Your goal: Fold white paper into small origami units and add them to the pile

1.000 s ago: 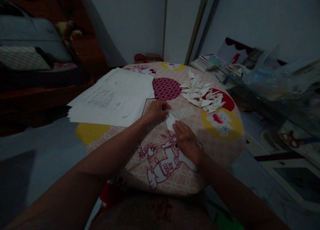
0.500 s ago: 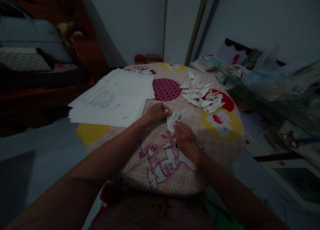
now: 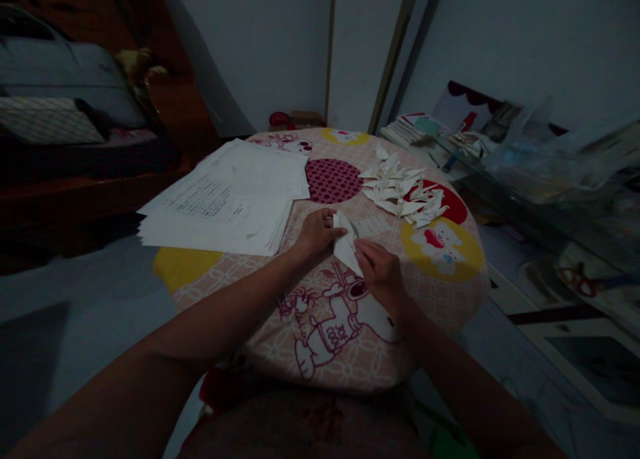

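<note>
A small folded piece of white paper [image 3: 345, 247] is held just above the table, between my two hands. My left hand [image 3: 320, 231] pinches its upper left side, thumb on top. On its right edge, my right hand [image 3: 380, 269] grips the paper with thumb and fingers closed. Several folded paper cranes [image 3: 400, 186] lie in a heap beyond my right hand. To the left of my hands rests a stack of printed paper sheets [image 3: 220, 196], its edges uneven.
A patterned cloth covers the round table [image 3: 320, 326]. At right, a glass-topped stand [image 3: 530, 212] carries plastic bags [image 3: 550, 159] and books [image 3: 407, 129]. Scissors [image 3: 577, 282] lie on its lower shelf. A wooden bench [image 3: 175, 112] with a grey bag [image 3: 75, 72] stands at left.
The paper between my hands has turned and now shows a flatter, longer pointed shape. My right hand has shifted slightly to the right, and my left thumb now lies over the paper.
</note>
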Motion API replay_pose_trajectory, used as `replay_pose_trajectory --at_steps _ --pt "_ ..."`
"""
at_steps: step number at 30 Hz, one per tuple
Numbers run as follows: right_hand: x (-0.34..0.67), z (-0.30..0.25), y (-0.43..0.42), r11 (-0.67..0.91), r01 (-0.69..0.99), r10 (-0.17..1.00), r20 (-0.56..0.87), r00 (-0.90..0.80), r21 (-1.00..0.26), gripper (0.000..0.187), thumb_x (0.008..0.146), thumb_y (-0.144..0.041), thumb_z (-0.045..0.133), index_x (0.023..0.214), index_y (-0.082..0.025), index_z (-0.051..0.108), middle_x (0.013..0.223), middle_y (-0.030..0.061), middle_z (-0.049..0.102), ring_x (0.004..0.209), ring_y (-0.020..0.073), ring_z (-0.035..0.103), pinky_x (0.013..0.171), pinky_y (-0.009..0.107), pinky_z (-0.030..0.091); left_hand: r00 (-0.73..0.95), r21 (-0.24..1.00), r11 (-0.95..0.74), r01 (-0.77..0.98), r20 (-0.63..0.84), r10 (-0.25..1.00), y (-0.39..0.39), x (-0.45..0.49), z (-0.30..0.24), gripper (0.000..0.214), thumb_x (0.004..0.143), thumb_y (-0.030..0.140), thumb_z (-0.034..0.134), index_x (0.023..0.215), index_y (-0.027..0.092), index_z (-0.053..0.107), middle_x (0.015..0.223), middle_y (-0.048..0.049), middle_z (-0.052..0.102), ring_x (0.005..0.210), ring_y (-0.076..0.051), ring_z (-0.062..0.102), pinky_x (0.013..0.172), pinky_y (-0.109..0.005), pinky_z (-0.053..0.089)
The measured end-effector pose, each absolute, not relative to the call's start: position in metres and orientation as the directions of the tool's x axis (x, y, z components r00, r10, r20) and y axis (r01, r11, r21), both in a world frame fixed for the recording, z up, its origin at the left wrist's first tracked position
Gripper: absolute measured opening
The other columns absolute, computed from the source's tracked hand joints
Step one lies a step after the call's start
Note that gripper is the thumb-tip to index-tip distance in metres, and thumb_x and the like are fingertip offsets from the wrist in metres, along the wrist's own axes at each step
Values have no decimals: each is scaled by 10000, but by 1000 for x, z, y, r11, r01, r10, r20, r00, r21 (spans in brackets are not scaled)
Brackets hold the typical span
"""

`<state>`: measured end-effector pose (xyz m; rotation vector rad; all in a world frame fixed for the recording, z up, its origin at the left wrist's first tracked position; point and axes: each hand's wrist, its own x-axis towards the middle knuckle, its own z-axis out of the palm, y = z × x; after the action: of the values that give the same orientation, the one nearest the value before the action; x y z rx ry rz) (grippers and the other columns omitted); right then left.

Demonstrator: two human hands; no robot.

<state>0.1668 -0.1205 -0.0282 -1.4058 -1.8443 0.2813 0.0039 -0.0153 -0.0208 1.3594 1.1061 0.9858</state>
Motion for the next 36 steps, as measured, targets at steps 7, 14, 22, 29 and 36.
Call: replay_pose_trajectory --at_steps 7,14,22,29,36 --pt "178 -3 -103 28 117 984 47 169 -993 337 798 -479 702 802 -148 768 671 42 718 629 196 672 604 309 563 332 990 -121 -70 137 933 -23 -5 2 435 651 268 799 1042 161 642 669 39 582 586 -107 541 563 -239 429" --pt "178 19 -90 -117 -63 979 -105 -173 -991 378 752 -511 764 714 -136 735 632 55 715 498 145 637 494 265 547 287 965 -180 -193 231 930 -31 -6 19 459 658 288 808 1056 173 610 706 36 599 594 -98 542 553 -223 422" --pt "169 10 -82 -173 -81 935 -138 -326 -982 310 709 -454 807 677 -166 697 580 26 706 482 140 645 470 233 526 313 989 -88 -120 122 942 -40 -14 32 427 666 235 824 1057 135 685 565 82 522 456 -51 407 464 -197 310" --pt "176 1 -83 -147 -153 969 -112 -221 -977 244 691 -369 825 676 -158 704 592 -4 659 499 99 573 495 215 449 487 993 72 -93 -18 873 -37 -21 36 360 670 262 820 979 117 705 564 54 563 480 -76 482 500 -220 385" --pt "177 -3 -82 -171 -201 967 -126 -219 -965 254 657 -382 843 709 -168 717 633 1 656 532 108 565 516 232 448 470 992 81 -102 -24 882 -41 -17 40 366 662 254 838 967 116 689 572 44 599 480 -86 538 490 -216 426"
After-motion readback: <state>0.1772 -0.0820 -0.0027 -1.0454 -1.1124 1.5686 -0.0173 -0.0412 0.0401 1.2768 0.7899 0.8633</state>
